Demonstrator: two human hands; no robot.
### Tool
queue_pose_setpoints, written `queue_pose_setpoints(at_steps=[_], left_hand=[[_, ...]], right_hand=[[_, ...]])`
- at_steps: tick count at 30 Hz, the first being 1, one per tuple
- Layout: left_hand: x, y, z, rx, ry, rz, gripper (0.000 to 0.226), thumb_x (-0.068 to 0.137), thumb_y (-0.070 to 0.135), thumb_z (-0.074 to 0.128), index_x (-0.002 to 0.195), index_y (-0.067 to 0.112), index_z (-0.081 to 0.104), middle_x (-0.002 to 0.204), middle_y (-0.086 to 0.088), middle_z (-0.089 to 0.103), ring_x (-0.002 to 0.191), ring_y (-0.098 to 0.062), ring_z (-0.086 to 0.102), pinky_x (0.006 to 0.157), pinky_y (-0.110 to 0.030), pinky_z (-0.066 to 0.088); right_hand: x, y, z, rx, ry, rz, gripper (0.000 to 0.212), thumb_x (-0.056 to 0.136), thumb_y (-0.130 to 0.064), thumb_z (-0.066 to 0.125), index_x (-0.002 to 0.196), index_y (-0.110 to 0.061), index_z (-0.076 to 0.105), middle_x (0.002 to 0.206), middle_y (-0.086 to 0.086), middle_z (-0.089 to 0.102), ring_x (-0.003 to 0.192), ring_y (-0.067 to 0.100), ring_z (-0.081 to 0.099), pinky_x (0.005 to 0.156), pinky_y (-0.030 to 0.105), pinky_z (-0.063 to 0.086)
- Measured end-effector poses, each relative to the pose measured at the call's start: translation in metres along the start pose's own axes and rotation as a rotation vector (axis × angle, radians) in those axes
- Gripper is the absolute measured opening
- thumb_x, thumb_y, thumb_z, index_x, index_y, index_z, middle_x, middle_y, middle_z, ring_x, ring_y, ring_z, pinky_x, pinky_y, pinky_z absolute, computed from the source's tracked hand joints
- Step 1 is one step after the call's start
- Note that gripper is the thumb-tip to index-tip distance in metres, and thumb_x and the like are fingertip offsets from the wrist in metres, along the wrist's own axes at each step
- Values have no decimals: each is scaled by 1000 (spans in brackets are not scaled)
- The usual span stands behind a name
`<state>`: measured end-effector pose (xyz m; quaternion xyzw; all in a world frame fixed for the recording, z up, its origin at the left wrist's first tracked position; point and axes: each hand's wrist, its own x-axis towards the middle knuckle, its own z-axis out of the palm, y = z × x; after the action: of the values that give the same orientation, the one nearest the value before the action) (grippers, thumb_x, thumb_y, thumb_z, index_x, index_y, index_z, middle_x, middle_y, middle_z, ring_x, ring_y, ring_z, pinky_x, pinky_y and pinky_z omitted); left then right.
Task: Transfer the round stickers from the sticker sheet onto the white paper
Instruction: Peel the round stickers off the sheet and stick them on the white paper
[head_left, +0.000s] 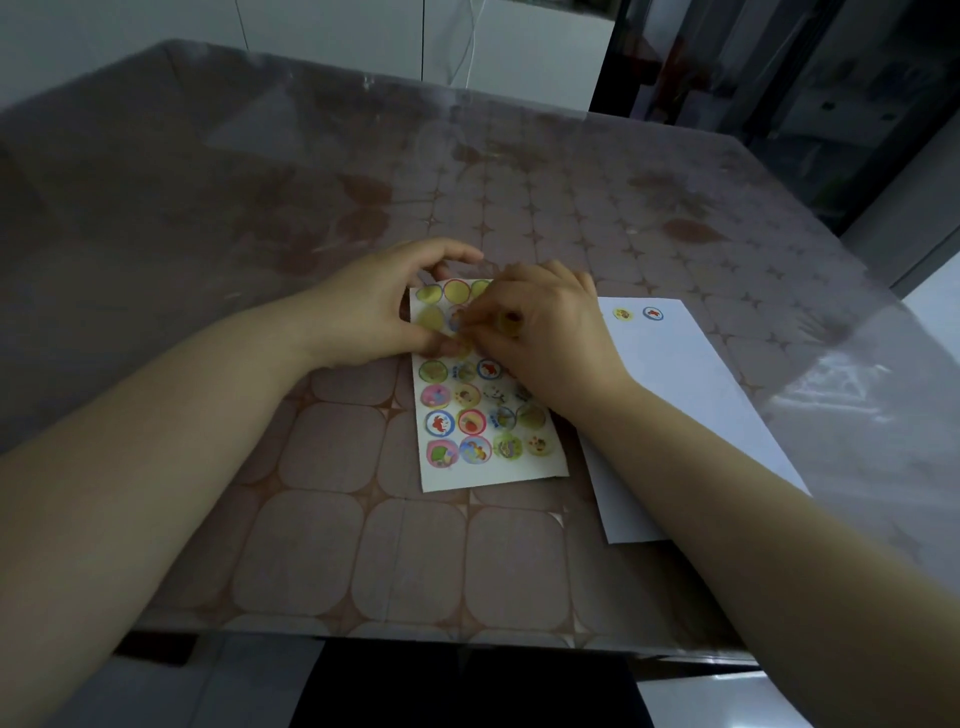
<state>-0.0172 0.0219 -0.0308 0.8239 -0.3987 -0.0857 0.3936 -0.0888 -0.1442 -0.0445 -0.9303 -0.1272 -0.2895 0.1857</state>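
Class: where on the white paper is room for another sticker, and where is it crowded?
Bare: the rectangular white paper below its two round stickers. Crowded: top of the colourful sticker sheet, under left hand and right hand.

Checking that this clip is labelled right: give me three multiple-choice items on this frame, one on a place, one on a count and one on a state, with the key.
1. Where is the white paper relative to the sticker sheet? A left of it; B right of it; C covering it.
2. How many round stickers are on the white paper? A none; B five; C two.
3. The sticker sheet is: A lying on the table; B held in the air; C folded in half.

Key:
1 B: the paper lies to the sheet's right.
2 C: two stickers sit side by side at the paper's far end.
3 A: the sheet lies on the table, with the left hand and right hand at its far end.
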Motion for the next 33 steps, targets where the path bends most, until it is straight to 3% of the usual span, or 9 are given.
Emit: queue_pose_setpoints(at_steps=[3,10,14,18,21,25,27,30,33], left_hand=[[-1,0,-2,-35,-7,-19,74,63,19,82,122,41,44,103,16,49,75,6,58,89,-26,46],[0,2,4,-163,-9,-43,71,57,24,76,119,41,46,101,14,49,80,-6,61,84,-31,52],[1,1,7,-245,17,-45,42,82,10,65,115,32,49,95,12,51,80,1,59,82,-18,49],[3,0,5,-113,81,-49,39,82,2,61,111,27,53,88,10,55,77,-12,57,78,-26,48],[3,-1,5,2,113,-31,38,80,6,66,109,29,56,87,11,55,68,-16,57,74,-29,48],[4,-3,7,97,122,-25,40,78,11,68,112,29,58,90,11,57,75,-23,63,78,-39,52],[5,-4,7,120,128,-24,40,78,12,69,113,29,58,93,8,59,76,-22,63,79,-42,51],[5,-3,7,130,137,-27,41,78,14,69,113,30,58,98,6,61,76,-19,63,79,-41,51],[5,-1,8,142,144,-21,41,77,15,69,113,31,58,99,8,61,76,-15,63,80,-39,51]], right_hand=[[0,0,0,1,33,44,19,73,-33,70,88,-21,71,84,-3,67,82,22,58,76,30,31],[-1,1,3,2,37,23,11,70,-30,72,79,-23,72,80,-5,67,78,21,58,74,30,30],[-3,3,4,37,39,39,9,72,-29,70,78,-23,71,80,-7,65,77,17,54,75,30,29],[-2,6,4,88,4,100,8,73,-31,72,77,-24,72,80,-9,62,79,13,50,80,30,30],[0,7,2,148,-24,148,9,72,-32,73,78,-24,73,82,-11,58,82,17,53,84,39,40],[1,7,-1,227,-93,218,7,73,-31,74,78,-26,73,79,-18,55,85,19,54,86,48,43],[2,9,-2,302,-134,271,6,73,-31,75,77,-29,72,72,-20,54,72,12,54,78,43,46],[3,11,-5,388,-173,358,7,74,-29,77,73,-31,69,62,-15,59,46,2,52,54,25,48],[2,10,-6,408,-165,402,8,75,-28,76,73,-31,69,61,-11,61,42,3,52,45,21,47]])
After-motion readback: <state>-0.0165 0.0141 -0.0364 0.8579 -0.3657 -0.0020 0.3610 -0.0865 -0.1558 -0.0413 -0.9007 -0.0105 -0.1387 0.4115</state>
